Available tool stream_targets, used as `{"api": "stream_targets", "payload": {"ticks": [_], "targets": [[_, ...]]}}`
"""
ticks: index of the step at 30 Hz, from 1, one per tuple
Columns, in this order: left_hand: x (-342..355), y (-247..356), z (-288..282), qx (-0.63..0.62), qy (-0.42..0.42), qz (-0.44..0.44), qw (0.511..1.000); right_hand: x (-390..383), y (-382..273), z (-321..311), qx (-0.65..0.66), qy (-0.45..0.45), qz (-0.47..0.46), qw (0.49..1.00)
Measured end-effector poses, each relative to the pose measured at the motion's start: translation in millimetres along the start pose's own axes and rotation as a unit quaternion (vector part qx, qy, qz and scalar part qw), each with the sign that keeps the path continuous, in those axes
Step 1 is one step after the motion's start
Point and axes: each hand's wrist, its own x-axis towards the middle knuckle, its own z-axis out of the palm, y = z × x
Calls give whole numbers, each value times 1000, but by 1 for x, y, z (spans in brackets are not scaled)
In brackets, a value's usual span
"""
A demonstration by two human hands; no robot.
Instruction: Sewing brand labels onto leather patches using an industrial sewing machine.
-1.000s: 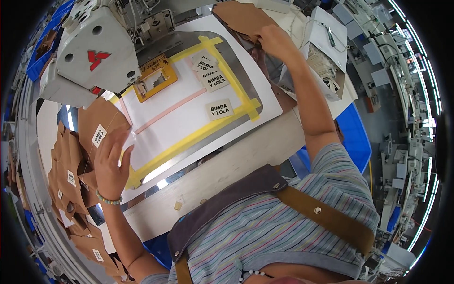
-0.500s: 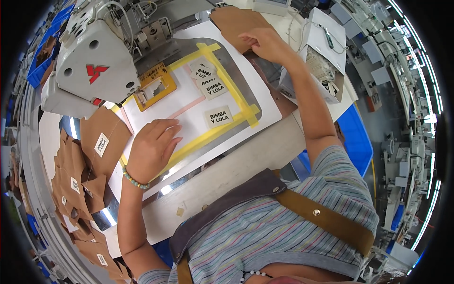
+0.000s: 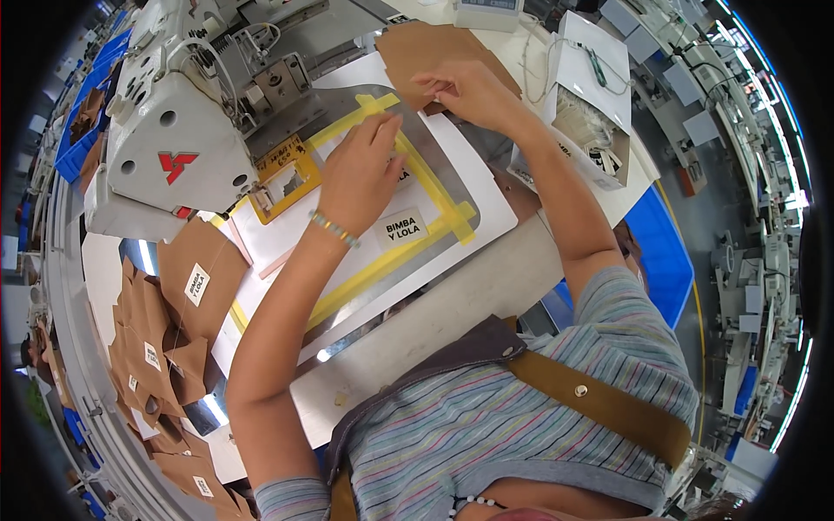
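The small white label (image 3: 400, 227) lies at the centre of the frame inside the yellow tape frame (image 3: 452, 204) on the clear template (image 3: 452, 148), and my left hand (image 3: 363, 174) rests flat just above it, fingers loosely together, gripping nothing. My right hand (image 3: 469, 91), in the upper middle, pinches the edge of a brown leather piece (image 3: 426, 48). The grey sewing machine (image 3: 178, 139) fills the upper left; more brown pieces (image 3: 161, 347) pile at the lower left.
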Motion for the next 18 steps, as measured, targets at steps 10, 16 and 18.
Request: {"api": "stream_targets", "payload": {"ticks": [10, 16, 18], "targets": [[45, -35, 64, 48, 39, -31, 998, -36, -18, 7, -177, 82, -82, 977], [11, -39, 25, 128, 42, 13, 991, -20, 7, -3, -346, -9, 61, 936], [-7, -34, 2, 185, -28, 41, 981, -11, -10, 3, -329, 68, 10, 942]]}}
